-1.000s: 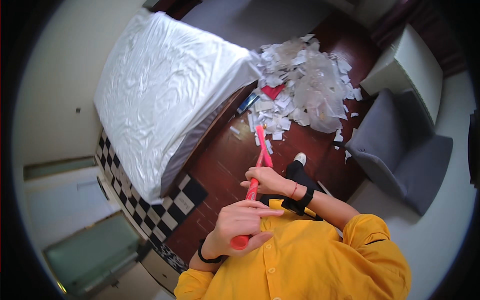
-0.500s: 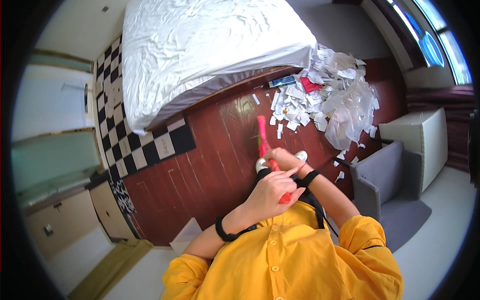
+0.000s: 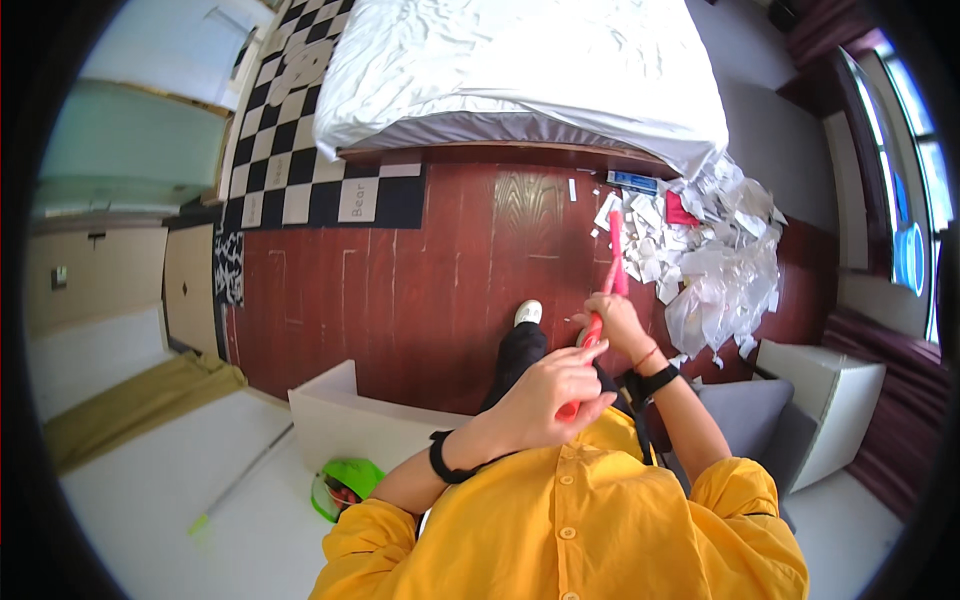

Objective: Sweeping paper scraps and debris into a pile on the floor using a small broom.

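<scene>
Both of my hands grip a broom (image 3: 596,328) with a red handle and a narrow pink head seen edge-on. My left hand (image 3: 558,388) is closed round the top of the handle, close to my body. Farther down, my right hand (image 3: 620,322) wraps the same handle, a black band on its wrist. The broom head points away from me, over the left edge of a heap of torn white paper scraps (image 3: 650,245). Whether its tip touches the floor is hard to tell. Crumpled clear plastic (image 3: 715,310) and a red piece (image 3: 682,208) lie in the heap.
Beyond the heap stands a bed (image 3: 520,60) with a white sheet; a blue box (image 3: 632,182) lies by its base. A grey chair (image 3: 745,420) and white cabinet (image 3: 825,410) are at right. Behind my left arm sits a green dustpan (image 3: 345,485). A checkered mat (image 3: 300,195) lies far left.
My view has turned to the right, and the broom head has shifted from bare floor to the paper heap's left edge. The green dustpan has come into view. Both hands keep their grip.
</scene>
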Tool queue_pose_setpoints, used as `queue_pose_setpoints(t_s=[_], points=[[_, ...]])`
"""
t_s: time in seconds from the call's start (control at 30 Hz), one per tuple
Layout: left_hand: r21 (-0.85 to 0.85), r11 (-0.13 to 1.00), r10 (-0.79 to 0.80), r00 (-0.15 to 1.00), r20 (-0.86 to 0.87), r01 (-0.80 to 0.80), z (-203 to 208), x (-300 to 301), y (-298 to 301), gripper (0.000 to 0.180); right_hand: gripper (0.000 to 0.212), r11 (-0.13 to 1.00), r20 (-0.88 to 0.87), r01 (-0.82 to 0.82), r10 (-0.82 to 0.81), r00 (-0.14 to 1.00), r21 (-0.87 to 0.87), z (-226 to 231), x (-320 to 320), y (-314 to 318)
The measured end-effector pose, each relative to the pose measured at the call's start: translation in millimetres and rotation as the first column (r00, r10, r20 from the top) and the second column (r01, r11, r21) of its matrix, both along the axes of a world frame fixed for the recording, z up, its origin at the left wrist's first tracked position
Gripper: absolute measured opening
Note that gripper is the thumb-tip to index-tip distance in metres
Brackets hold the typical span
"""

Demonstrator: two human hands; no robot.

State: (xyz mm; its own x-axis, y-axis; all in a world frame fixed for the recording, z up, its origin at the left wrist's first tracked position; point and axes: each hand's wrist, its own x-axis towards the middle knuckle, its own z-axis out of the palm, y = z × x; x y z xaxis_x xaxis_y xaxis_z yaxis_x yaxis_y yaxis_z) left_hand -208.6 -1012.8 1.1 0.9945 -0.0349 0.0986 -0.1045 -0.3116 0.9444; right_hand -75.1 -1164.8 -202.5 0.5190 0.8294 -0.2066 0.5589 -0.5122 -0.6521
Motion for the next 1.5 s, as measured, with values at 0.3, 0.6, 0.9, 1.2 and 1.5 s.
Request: queue_pose_setpoints(t_s=[0.3,0.6,0.9,1.2,1.5], points=[[0.304,0.953,0.014,1.0,-0.011,-0.01,29,-19,-76,0.031,0.027,0.895,-0.305,-0.283,0.392,0.868,0.345,-2,-76,26],[0.275,0.935,0.245,0.968,-0.047,-0.223,1,10,-99,0.028,0.026,0.889,-0.339,-0.124,0.293,0.894,0.442,-49,-55,-12],[0.087,0.995,0.059,0.998,-0.034,-0.056,-14,86,-152,0.029,0.029,0.886,-0.681,0.352,-0.058,0.73,0.302,-54,30,-99],[0.195,0.977,-0.088,0.996,-0.015,0.089,13,70,-181,0.027,0.022,0.852,-0.357,0.308,-0.156,0.921,0.424,-8,-2,-95],[0.067,0.991,0.11,0.993,0.035,-0.113,-29,163,-131,0.021,0.011,0.767,-0.459,0.165,0.184,0.869,0.62,-49,104,-82]])
